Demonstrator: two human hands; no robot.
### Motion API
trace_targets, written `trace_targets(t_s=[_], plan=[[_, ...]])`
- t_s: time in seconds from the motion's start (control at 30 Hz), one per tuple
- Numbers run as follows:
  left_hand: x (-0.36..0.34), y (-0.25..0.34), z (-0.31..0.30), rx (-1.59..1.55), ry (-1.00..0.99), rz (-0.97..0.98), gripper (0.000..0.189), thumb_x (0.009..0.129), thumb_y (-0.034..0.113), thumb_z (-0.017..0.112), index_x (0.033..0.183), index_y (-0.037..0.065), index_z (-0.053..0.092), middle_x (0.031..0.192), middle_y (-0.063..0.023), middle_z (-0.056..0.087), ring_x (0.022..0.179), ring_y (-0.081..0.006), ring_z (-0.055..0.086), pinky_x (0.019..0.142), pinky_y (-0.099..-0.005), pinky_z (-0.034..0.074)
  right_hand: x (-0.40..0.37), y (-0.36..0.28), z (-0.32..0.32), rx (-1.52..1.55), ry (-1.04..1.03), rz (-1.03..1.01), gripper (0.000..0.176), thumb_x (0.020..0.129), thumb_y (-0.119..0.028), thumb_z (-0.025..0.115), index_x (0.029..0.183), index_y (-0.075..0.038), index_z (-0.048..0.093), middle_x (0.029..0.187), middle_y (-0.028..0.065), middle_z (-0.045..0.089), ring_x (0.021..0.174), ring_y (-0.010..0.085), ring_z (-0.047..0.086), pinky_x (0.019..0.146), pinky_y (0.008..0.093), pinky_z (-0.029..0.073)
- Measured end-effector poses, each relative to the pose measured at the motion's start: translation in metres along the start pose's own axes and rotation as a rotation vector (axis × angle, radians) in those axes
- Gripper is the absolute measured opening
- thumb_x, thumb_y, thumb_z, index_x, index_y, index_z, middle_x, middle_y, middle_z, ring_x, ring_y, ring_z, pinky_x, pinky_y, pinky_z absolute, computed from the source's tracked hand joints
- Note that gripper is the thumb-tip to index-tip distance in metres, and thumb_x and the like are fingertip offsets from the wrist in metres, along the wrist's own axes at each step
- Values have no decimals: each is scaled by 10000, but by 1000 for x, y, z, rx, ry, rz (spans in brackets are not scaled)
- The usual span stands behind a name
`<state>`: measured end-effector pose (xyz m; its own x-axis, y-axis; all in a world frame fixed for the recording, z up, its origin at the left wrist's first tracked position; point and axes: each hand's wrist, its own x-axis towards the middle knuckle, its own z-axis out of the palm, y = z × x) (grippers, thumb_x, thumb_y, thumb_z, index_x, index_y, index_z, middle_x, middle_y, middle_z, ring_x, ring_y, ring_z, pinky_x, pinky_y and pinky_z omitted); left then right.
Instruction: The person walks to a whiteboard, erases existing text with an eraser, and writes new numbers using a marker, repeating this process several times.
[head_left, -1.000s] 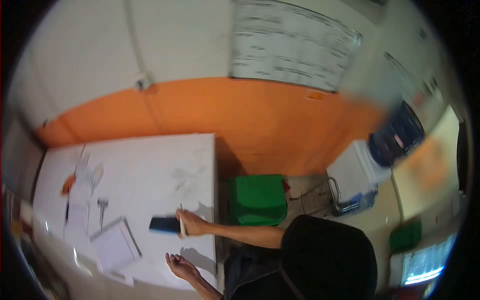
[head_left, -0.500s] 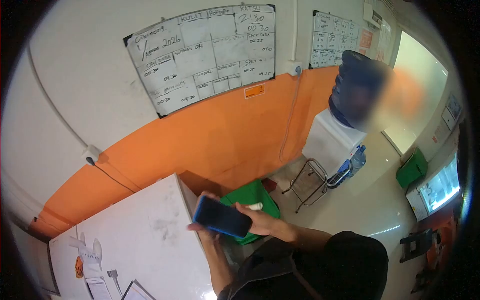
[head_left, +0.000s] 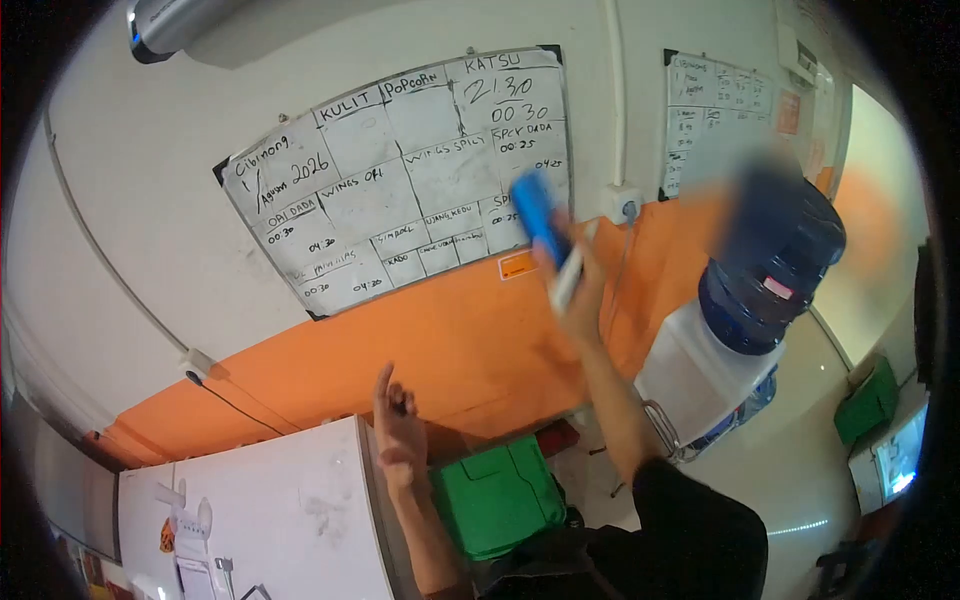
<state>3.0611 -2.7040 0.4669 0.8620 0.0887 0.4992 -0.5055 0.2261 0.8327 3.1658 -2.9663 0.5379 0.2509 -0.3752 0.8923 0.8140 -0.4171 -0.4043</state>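
My right hand [head_left: 585,290] is raised in front of the large whiteboard [head_left: 365,205], blurred by motion. Its fingers close on a blue-cased phone [head_left: 535,205] together with a pale, marker-like stick [head_left: 567,280]. The phone overlaps the board's lower right part. Lower down, my left hand [head_left: 402,440] is held up over the right edge of the white chest-like top [head_left: 270,490]. Its index finger points upward while the others curl around a small dark thing [head_left: 400,408] that I cannot make out.
A green box [head_left: 500,495] stands on the floor below my hands. To the right is a white water dispenser [head_left: 705,375] with a blue jug [head_left: 770,280] and a metal stool [head_left: 660,425] beside it. A smaller whiteboard [head_left: 715,120] hangs beyond.
The phone has left my left hand and gone up with my right hand toward the whiteboard, along with the pale stick. My left hand has turned upright. The view has tilted up.
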Motion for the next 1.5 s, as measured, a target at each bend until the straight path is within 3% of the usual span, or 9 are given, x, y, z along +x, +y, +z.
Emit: trace_targets(t_s=[0.1, 0.3, 0.4, 0.5, 0.6, 0.67, 0.87, 1.17, 1.5], plan=[[-47, -9, -24, 127, 138, -38, 1399, 493, 1014, 357, 1457, -1, 342, 1027, -16, 382, 927, -148, 346, 903, -288, 303, 93, 74, 43, -467, 329, -149, 366, 824, -201, 752, 1164, -93, 670, 1253, 234, 607, 1093, 373, 588, 866, 467, 421], [-190, -48, -79, 6, 495, -294, 929, 815, 770, 520, 1329, -2, 483, 949, -9, 390, 863, -136, 371, 807, -272, 325, 114, 110, 132, -647, 321, -158, 374, 797, -260, 768, 1153, -178, 687, 1271, 216, 602, 1026, 412, 518, 864, 486, 386], [-233, -48, -90, 49, 545, -436, 1030, 771, 853, 416, 1382, 25, 441, 928, 14, 401, 846, -132, 360, 789, -277, 315, 131, 130, 112, -683, 347, -252, 413, 773, -307, 781, 1166, -221, 689, 1308, 179, 585, 1017, 380, 512, 884, 496, 389], [-311, -131, -202, -147, 662, -503, 603, 951, 427, 493, 1237, -103, 523, 1041, -219, 614, 956, -330, 587, 841, -486, 492, 112, 113, 139, -631, 307, -255, 380, 781, -277, 772, 1148, -221, 692, 1322, 179, 576, 1025, 403, 507, 893, 501, 388], [-210, -38, -66, 54, 574, -496, 982, 805, 830, 395, 1366, 26, 457, 912, 15, 410, 793, -128, 360, 741, -274, 311, 110, 115, 129, -678, 162, -360, 357, 797, -270, 762, 1141, -202, 695, 1313, 201, 579, 1048, 429, 502, 894, 491, 389], [-206, -46, -93, 14, 555, -446, 940, 828, 810, 393, 1347, 31, 476, 897, 14, 418, 769, -128, 358, 730, -275, 307, 130, 137, 110, -631, 381, -165, 366, 800, -295, 752, 1146, -193, 696, 1327, 217, 567, 1014, 409, 513, 889, 476, 402], [-188, -32, -68, -66, 742, -513, 622, 978, 583, 439, 1287, 45, 486, 894, -9, 475, 767, -126, 425, 702, -276, 327, 110, 151, 93, -671, 201, -406, 451, 792, -297, 776, 1221, -213, 666, 1311, 206, 576, 1092, 409, 497, 924, 479, 374], [-210, -75, -115, -236, 883, -431, 368, 952, 71, 573, 1262, -45, 412, 1036, -124, 585, 899, -176, 555, 785, -283, 490, 95, 161, 84, -645, 284, -179, 455, 786, -261, 779, 1219, -184, 662, 1347, 203, 546, 1169, 410, 476, 985, 479, 324], [-209, -66, -106, -216, 805, -372, 224, 967, 107, 583, 1128, -48, 563, 1081, -128, 608, 1054, -206, 581, 986, -317, 484, 133, 134, 113, -689, 247, -289, 416, 805, -334, 748, 1172, -150, 676, 1237, 239, 605, 1148, 422, 521, 949, 509, 378]])
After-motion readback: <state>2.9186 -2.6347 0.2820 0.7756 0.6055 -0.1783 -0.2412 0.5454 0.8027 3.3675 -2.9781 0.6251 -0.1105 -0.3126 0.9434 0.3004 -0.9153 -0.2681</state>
